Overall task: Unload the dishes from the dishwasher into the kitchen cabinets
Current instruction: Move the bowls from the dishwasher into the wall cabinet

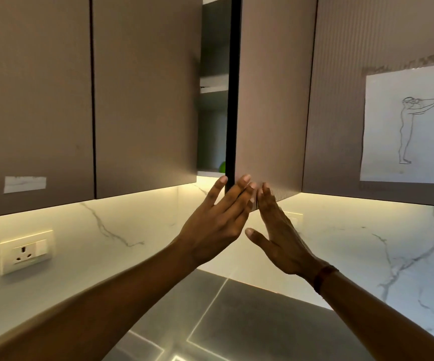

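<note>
1. The cabinet door (270, 100) stands partly open among the upper cabinets, with its dark edge turned toward the camera.
2. The left hand (215, 222) touches the lower corner of the door with straight fingers and holds nothing.
3. The right hand (278, 230) touches the same corner just beside it, flat and straight, and also holds nothing.
4. In the gap a shelf (213, 84) and a small green object (222, 167) are visible.
5. A paper with a drawn figure (413, 126) is on the cabinet at the right, and a wall socket (25, 252) is at the left.

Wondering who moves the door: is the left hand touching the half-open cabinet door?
Touching. The head view shows the left hand with straight fingers laid on the lower corner of the cabinet door, no gap between.
</note>
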